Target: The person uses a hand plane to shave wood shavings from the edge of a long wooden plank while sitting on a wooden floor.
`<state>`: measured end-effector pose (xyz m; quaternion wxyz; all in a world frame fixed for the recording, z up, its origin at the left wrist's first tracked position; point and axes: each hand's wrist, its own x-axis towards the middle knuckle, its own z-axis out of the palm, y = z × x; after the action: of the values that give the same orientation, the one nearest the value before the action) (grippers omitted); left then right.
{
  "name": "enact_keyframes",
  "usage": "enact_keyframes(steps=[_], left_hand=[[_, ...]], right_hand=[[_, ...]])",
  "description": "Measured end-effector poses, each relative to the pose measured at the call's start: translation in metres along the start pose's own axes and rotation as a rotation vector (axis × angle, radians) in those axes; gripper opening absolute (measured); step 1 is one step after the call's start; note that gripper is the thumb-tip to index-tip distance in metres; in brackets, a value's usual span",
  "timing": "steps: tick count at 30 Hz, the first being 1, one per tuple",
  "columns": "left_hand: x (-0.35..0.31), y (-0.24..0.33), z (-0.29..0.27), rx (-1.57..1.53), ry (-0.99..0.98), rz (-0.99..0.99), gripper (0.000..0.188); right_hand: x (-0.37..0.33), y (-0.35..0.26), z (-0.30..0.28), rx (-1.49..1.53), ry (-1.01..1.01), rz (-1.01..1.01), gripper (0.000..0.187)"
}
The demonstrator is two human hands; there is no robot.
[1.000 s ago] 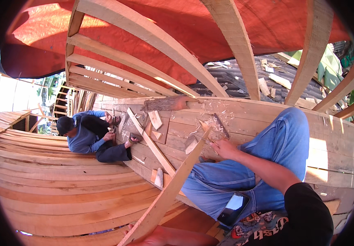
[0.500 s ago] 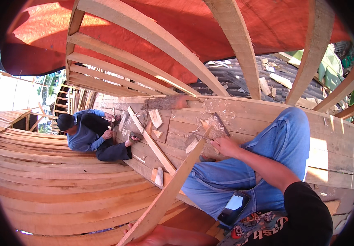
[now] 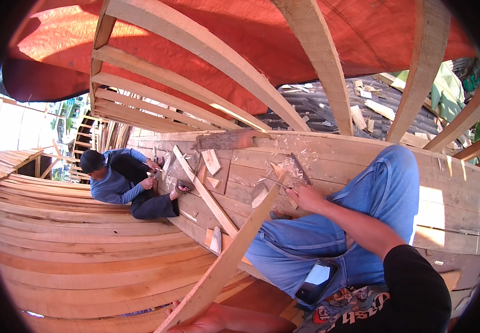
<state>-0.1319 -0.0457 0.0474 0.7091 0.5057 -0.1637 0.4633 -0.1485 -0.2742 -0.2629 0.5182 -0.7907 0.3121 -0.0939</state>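
Observation:
A long, narrow wooden plank (image 3: 226, 260) slants across in front of me, one end near my lap and its far tip above the wood chips. My left hand (image 3: 200, 321) grips its near end from beneath, the fingers partly hidden by the wood. At the far tip, my right hand (image 3: 305, 198) is closed round the handle of a thin-bladed tool (image 3: 273, 181), which looks like a knife. Its blade points left and lies at or close to the plank's tip; whether it touches the wood I cannot tell.
A phone (image 3: 317, 280) rests on my lap. Shavings and offcuts (image 3: 211, 161) litter the boards, with another long strip (image 3: 204, 188) lying among them. To the left, a seated co-worker (image 3: 112, 180) handles something small. Curved wooden ribs (image 3: 212, 47) rise before a red tarp (image 3: 362, 39).
The plank's near end has dipped slightly left with my left hand. My right hand stays almost in place with the blade. The co-worker's head and hands have shifted a little.

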Motion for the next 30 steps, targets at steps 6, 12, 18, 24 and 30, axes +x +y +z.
enact_keyframes(steps=[6,12,18,24,30], left_hand=[[-0.005,0.001,0.009,0.031,0.067,-0.020,0.047],[0.004,-0.006,-0.010,-0.036,-0.072,-0.016,0.046],[-0.012,0.016,0.028,-0.068,-0.009,-0.063,0.053],[-0.013,0.017,0.033,-0.003,-0.056,-0.045,0.055],[-0.015,0.018,0.035,-0.014,-0.032,-0.042,0.051]], right_hand=[[0.007,0.026,-0.002,0.039,0.095,0.009,0.048],[-0.006,0.003,0.004,0.043,0.024,-0.021,0.047],[-0.002,-0.005,0.013,0.066,0.081,-0.062,0.047],[0.001,0.007,0.001,0.019,0.012,0.101,0.049],[0.003,0.018,0.003,0.017,0.034,0.195,0.050]])
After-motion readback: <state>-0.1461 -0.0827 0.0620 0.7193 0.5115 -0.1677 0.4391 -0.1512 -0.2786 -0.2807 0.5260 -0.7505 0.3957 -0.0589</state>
